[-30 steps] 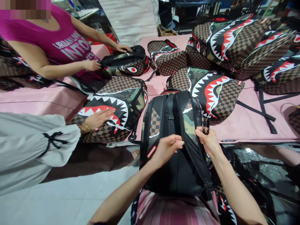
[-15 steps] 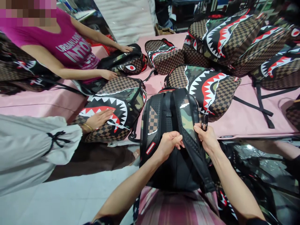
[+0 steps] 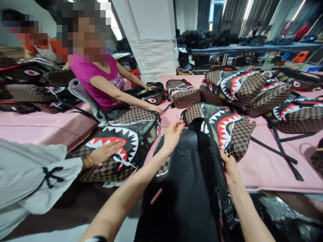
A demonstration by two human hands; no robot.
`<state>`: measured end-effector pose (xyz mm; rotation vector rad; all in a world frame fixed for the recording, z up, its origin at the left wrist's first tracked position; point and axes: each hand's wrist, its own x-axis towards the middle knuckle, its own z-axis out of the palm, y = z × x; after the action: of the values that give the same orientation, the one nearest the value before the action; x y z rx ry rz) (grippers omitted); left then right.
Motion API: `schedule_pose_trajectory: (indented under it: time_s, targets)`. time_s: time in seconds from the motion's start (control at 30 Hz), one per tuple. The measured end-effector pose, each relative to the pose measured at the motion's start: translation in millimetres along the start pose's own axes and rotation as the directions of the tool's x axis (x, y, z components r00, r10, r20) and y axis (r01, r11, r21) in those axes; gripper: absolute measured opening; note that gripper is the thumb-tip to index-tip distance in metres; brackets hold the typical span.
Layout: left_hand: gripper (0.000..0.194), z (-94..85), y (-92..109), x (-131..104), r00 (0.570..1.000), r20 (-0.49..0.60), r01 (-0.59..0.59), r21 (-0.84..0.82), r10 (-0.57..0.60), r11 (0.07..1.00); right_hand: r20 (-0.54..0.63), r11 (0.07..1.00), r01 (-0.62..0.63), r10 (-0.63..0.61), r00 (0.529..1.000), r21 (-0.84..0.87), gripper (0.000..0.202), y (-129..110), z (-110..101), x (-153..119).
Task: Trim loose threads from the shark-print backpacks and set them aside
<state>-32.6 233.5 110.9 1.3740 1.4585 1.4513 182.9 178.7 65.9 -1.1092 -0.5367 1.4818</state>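
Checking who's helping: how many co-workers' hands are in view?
2: one white-sleeved hand flat on the near-left shark backpack, one pink-shirted person's hand at its far edge; another may be hidden.

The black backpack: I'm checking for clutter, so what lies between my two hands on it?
Head view: between the left hand and right hand lies only the black backpack itself, its padded back and a shoulder strap.

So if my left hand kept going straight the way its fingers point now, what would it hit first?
Probably the shark-mouth backpack lying just beyond the black backpack; your left hand points up and right across its top. Depth is unclear, so it could pass over it.
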Motion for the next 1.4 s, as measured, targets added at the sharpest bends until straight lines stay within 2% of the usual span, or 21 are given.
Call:
schedule_pose_trajectory:
  time_s: [0.07,0.1,0.17,0.23,0.3,0.4,0.47,0.57,0.67,0.8,0.9,0.97,1.07,1.2,1.4]
  targets:
    - [0.031,6.1,-10,37,0.998,-0.026,-0.047,0.074,0.049,0.996,0.019,0.996,-0.073,0.072,0.997,0.054,0.035,5,1,17]
    - [0.032,10.9,-15,52,0.997,0.02,-0.082,0.121,0.08,0.989,0.029,0.992,-0.101,0.099,0.995,0.078,0.035,8,0,23]
    - [0.035,22.7,-21,73,0.964,0.221,-0.189,0.176,0.149,0.966,0.056,0.985,-0.136,0.131,0.99,0.107,0.037,13,-3,30]
    - [0.035,35.4,-24,86,0.876,0.442,-0.274,0.131,0.192,0.953,0.114,0.976,-0.182,0.168,0.979,0.118,0.037,15,-6,34]
    - [0.035,46.3,-25,97,0.783,0.583,-0.305,0.058,0.216,0.951,0.199,0.961,-0.242,0.213,0.957,0.135,0.038,13,-9,35]
    - [0.034,57.8,-27,110,0.688,0.688,-0.301,-0.019,0.231,0.953,0.313,0.933,-0.33,0.274,0.91,0.143,0.04,10,-13,36]
    - [0.032,63.2,-29,115,0.659,0.718,-0.288,-0.037,0.226,0.957,0.336,0.925,-0.363,0.308,0.89,0.112,0.039,10,-16,37]
    - [0.036,69.5,-31,117,0.694,0.697,-0.265,0.012,0.182,0.964,0.309,0.941,-0.337,0.314,0.898,0.022,0.032,10,-22,37]
    - [0.044,73.9,-29,115,0.733,0.671,-0.213,0.073,0.11,0.974,0.21,0.968,-0.23,0.246,0.946,-0.096,0.03,6,-34,33]
    - [0.038,78.0,-23,111,0.79,0.61,0.009,0.082,-0.057,0.997,0.078,0.972,-0.113,0.132,0.988,-0.208,0.044,-3,-49,18]
    - [0.031,79.8,-20,108,0.795,0.584,0.145,0.082,-0.166,0.986,0.119,0.956,-0.022,0.059,0.991,-0.291,0.041,-6,-52,5]
    - [0.03,80.4,-20,107,0.8,0.569,0.186,0.064,-0.189,0.98,0.144,0.952,-0.051,0.099,0.985,-0.302,0.04,-4,-53,0]
    - [0.027,81.3,-24,108,0.809,0.545,0.219,0.065,-0.219,0.974,0.098,0.959,-0.149,0.177,0.979,-0.242,0.04,8,-60,-2]
    - [0.026,83.1,-32,111,0.825,0.509,0.209,0.13,-0.246,0.969,0.022,0.967,-0.201,0.207,0.978,-0.154,0.04,29,-78,-5]
    - [0.043,80.1,-29,104,0.841,0.526,-0.048,0.299,-0.123,0.953,0.001,0.957,-0.287,0.287,0.958,-0.038,0.035,40,-83,-8]
